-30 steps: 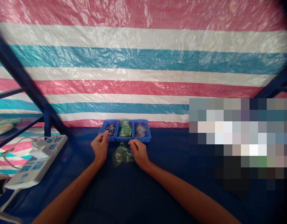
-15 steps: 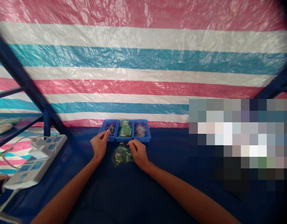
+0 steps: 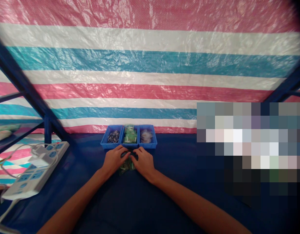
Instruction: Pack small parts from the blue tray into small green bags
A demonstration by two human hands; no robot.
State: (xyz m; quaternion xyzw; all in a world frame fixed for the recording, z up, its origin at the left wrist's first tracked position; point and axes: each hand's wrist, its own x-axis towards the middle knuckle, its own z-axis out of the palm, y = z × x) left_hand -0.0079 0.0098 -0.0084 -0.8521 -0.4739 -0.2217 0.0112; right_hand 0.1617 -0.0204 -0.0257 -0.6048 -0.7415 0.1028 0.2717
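My left hand [image 3: 114,160] and my right hand [image 3: 143,162] meet at the middle of the table, fingers closed together on a small dark part [image 3: 129,154]. Its exact shape is hidden by my fingers. Just below my hands lies a heap of green pieces in clear plastic bags [image 3: 127,167], partly covered by them. Behind my hands stand several blue trays: the left tray [image 3: 108,146] holds small black-and-silver parts, the middle tray [image 3: 129,146] green packets, and the right tray [image 3: 147,146] clear bags.
A white power strip [image 3: 35,172] with a plug and cords lies at the left on the dark blue table cover [image 3: 179,201]. A blue metal frame [image 3: 46,130] and striped tarpaulin [image 3: 150,74] stand behind. The right side is pixelated.
My hands have moved together from either side of the heap. My left hand has come away from the left tray, and both now close on the dark part above the heap.
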